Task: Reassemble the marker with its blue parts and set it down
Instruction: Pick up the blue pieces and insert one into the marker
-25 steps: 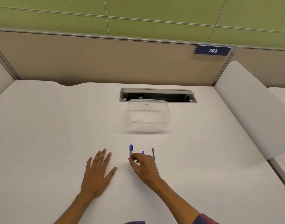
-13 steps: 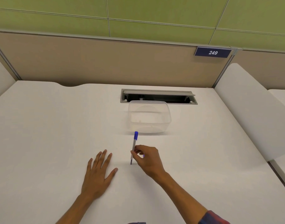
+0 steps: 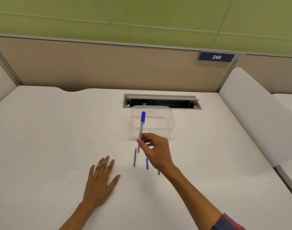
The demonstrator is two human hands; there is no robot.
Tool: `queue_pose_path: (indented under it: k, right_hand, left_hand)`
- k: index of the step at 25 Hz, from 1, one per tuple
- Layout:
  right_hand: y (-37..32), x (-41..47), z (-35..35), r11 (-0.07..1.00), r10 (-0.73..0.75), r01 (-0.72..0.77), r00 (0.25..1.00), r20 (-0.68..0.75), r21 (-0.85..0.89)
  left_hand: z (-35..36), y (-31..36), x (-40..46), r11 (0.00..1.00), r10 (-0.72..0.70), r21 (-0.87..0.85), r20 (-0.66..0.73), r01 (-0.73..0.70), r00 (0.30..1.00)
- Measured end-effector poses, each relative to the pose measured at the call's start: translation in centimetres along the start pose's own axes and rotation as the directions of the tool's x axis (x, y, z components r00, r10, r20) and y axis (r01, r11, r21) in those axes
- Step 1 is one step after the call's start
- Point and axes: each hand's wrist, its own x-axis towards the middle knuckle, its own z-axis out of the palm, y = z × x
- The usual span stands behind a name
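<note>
Left hand [image 3: 100, 185] lies flat on the smooth white desk [image 3: 42, 146], fingers spread, exactly where it was 1 second ago. Right hand [image 3: 156, 150] has risen off the surface and now pinches the marker [image 3: 140, 131] near its lower end, holding the slim grey barrel almost upright, glossy blue cap on top. Lifting it has uncovered a thin dark blue rod [image 3: 135, 157] and a short bright blue piece [image 3: 147, 163] lying on the desk below. Beyond stands a clear, rounded plastic container [image 3: 168, 120], then the grey cable hatch [image 3: 161, 101].
</note>
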Motion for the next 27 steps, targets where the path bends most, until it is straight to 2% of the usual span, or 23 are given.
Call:
queue_pose_path:
  k: [3, 6, 8, 11, 13, 17, 20, 22, 24, 25, 27]
  right_hand:
    - [0.4, -1.4, 0.1, 0.998, 0.051, -0.05, 0.999, 0.02, -0.042]
    - [1.2, -3.2, 0.3, 0.988, 0.108, -0.096, 0.99, 0.091, -0.121]
    - [1.8, -4.2, 0.5, 0.976, 0.149, -0.124, 0.979, 0.136, -0.179]
    - [2.6, -5.2, 0.8, 0.955, 0.208, -0.157, 0.96, 0.188, -0.253]
    - [3.0, -5.4, 1.1, 0.946, 0.224, -0.153, 0.946, 0.235, -0.286]
    - [3.2, -5.3, 1.8, 0.958, 0.19, -0.106, 0.931, 0.312, -0.267]
    - [3.3, -4.6, 2.3, 0.972, 0.165, -0.084, 0.907, 0.387, -0.219]
    - [3.8, -3.8, 2.5, 0.981, 0.191, -0.166, 0.928, 0.32, -0.103]
    - [4.6, -2.7, 2.7, 0.965, 0.261, -0.261, 0.95, 0.17, -0.022]
    - [5.0, -2.0, 3.0, 0.956, 0.292, -0.285, 0.949, 0.116, -0.071]
    - [5.7, -0.9, 3.7, 0.907, 0.331, -0.286, 0.938, 0.104, -0.31]
  left_hand:
    - [0.0, 0.0, 0.2, 0.999, -0.012, -0.046, -0.003, 0.012, 1.0]
    - [-0.6, 0.8, 0.8, 0.982, -0.066, -0.179, 0.006, 0.066, 0.998]
    - [-1.4, 1.8, 0.8, 0.964, -0.08, -0.26, -0.075, 0.058, 0.994]
    - [-2.6, 3.3, 0.5, 0.972, 0.066, -0.201, -0.254, -0.119, 0.965]
    - [-3.2, 4.1, 0.6, 0.964, 0.199, -0.107, -0.315, -0.243, 0.928]
    - [-3.7, 4.8, 1.3, 0.927, 0.363, 0.018, -0.298, -0.375, 0.883]
    - [-3.8, 4.3, 1.9, 0.925, 0.358, -0.03, -0.274, -0.38, 0.893]
    - [-3.9, 3.5, 2.3, 0.941, 0.304, -0.059, -0.296, -0.335, 0.906]
    - [-4.1, 2.7, 2.4, 0.956, 0.247, -0.074, -0.325, -0.285, 0.913]
    - [-4.3, 2.2, 2.4, 0.96, 0.223, -0.084, -0.342, -0.266, 0.913]
    - [-4.5, 1.3, 2.5, 0.964, 0.181, -0.116, -0.366, -0.238, 0.913]
